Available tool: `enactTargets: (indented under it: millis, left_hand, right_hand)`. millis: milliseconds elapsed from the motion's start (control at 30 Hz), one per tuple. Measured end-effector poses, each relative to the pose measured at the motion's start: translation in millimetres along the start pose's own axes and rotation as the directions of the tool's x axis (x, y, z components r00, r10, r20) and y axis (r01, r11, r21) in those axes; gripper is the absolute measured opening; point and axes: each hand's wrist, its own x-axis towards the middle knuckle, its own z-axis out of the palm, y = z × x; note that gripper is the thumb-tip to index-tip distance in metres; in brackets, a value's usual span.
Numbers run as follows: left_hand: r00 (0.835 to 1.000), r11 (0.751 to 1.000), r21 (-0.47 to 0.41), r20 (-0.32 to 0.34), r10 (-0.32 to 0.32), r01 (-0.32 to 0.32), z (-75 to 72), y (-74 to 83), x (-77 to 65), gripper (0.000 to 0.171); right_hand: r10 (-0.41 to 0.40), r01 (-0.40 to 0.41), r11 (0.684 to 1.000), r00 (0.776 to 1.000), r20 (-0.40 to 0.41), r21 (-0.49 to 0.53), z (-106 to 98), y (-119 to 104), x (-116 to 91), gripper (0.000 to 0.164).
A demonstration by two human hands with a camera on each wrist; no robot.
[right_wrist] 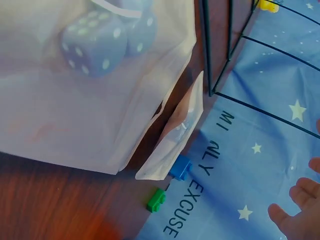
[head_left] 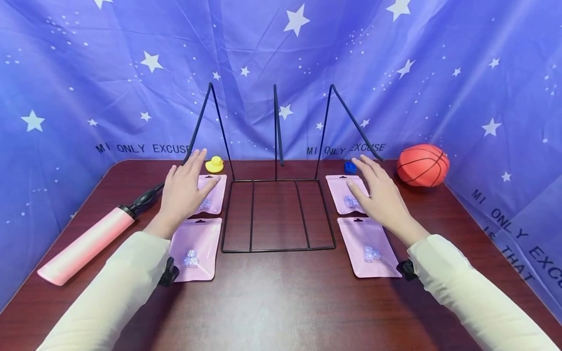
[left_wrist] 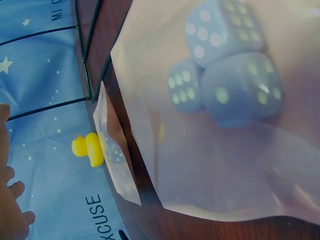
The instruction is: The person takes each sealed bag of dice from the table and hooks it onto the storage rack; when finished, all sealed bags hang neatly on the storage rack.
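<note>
The fingers of my left hand (head_left: 182, 187) and right hand (head_left: 382, 197) are stretched out, thumbs apart from them, gripping nothing; in the head view they overlap the far left packet (head_left: 218, 192) and the far right packet (head_left: 340, 187), though I cannot tell whether they touch; the near left packet (head_left: 204, 236) and near right packet (head_left: 357, 234) lie closer to me, dice showing on each; flat edges like these call, I judge, for a light pinch away from the dice, and for keeping clear of the wire rack (head_left: 281, 250) between; farther out are a duck (head_left: 214, 165), a blue block (head_left: 350, 167), a ball (head_left: 423, 165) and a pump (head_left: 92, 243).
</note>
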Motion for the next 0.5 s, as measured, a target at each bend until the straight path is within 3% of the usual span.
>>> enactTargets:
  millis: [300,500]
  left_hand:
    - [0.998,0.991,-0.128,-0.058,-0.033,0.025,3.7,8.0,8.4,0.074]
    - [0.993,0.983,-0.18,-0.106,-0.06,0.04,10.3,6.8,14.7,0.071]
  right_hand:
    - [0.004,0.001,0.999,0.996,-0.086,0.049,-13,4,-19,0.053]
    - [0.033,-0.025,0.996,0.994,-0.101,0.08,-17,11,-30,0.052]
